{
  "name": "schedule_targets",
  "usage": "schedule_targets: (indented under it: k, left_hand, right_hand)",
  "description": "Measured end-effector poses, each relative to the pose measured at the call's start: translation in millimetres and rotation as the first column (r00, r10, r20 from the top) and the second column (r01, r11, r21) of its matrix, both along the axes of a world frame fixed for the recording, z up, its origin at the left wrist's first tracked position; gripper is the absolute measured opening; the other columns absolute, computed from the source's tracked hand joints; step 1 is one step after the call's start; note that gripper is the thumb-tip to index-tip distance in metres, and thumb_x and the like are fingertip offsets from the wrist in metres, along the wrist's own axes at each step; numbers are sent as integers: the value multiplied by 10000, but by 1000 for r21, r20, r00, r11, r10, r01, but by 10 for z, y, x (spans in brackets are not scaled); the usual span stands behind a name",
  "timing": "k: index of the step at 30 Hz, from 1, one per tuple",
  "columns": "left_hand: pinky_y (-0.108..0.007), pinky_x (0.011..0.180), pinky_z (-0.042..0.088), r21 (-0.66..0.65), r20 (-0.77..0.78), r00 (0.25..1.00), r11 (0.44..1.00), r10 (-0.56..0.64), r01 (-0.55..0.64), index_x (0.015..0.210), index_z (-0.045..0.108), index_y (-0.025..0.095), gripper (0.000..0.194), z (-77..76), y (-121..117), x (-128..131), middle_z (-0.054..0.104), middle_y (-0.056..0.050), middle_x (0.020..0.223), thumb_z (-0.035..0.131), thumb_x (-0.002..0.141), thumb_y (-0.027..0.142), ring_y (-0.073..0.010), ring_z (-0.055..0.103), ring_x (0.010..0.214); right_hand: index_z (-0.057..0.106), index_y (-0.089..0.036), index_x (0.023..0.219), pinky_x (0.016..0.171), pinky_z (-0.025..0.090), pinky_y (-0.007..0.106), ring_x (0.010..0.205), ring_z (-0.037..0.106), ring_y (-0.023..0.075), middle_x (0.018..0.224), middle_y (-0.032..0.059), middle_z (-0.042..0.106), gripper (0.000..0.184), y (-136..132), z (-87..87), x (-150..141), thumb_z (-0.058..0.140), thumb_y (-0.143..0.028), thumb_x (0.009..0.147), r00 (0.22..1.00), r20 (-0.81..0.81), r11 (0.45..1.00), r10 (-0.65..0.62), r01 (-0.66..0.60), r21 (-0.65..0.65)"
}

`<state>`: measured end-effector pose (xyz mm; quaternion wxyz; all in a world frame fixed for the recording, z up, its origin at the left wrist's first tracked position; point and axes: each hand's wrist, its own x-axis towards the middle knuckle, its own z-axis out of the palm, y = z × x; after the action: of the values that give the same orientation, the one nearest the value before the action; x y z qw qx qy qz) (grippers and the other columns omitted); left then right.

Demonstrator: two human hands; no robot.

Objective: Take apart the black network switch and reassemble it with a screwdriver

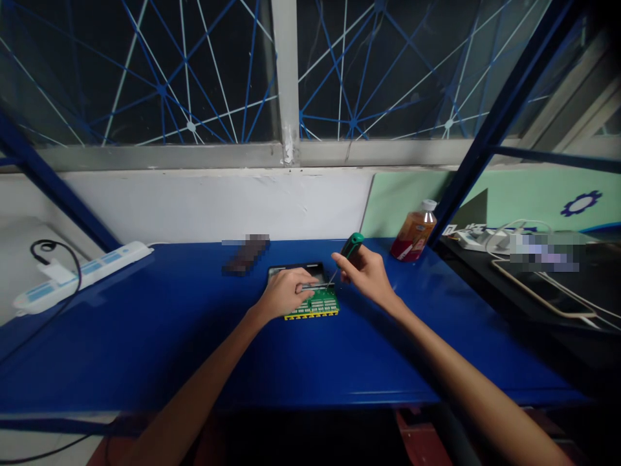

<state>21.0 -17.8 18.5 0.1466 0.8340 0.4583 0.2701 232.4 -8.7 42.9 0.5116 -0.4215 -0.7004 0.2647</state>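
A green circuit board [324, 304] with a yellow strip along its near edge lies on the blue table. Behind it and touching it is a black open-topped case [310, 266]. From the left, my left hand [286, 292] grips the board, its fingers curled over the left part and hiding some of the case. My right hand [365, 272] is closed round the green handle of a screwdriver [352, 243]. The screwdriver slants down to the left, its thin shaft reaching the board's far right part. Whether the tip sits in a screw is too small to tell.
The blue table [194, 362] ends at a white wall. A dark pixelated object [246, 254] lies behind my left hand. To the left is a power strip [87, 275] with a black cable. At right stand a drink bottle [414, 232] and a phone [543, 288] with white cables.
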Motion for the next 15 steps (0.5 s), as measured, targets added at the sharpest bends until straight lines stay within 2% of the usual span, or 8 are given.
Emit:
schedule_targets:
  k: [5,15]
  left_hand:
    - [-240,609,415,-49,2,998,996,-69,69,995,725,231,273,-73,20,7,691,-4,947,573,776,173,-108,540,606]
    - [-258,620,415,-84,-2,998,995,-59,59,968,733,208,268,-109,30,14,690,-25,898,567,760,185,-130,551,632]
  right_hand:
    - [483,-202,682,464,397,254,455,518,125,499,-15,564,332,21,-29,15,590,-476,835,991,132,998,-21,14,54]
    - [456,-212,691,473,375,264,468,492,125,516,-18,547,333,61,-79,17,567,-483,849,981,190,997,-33,18,79]
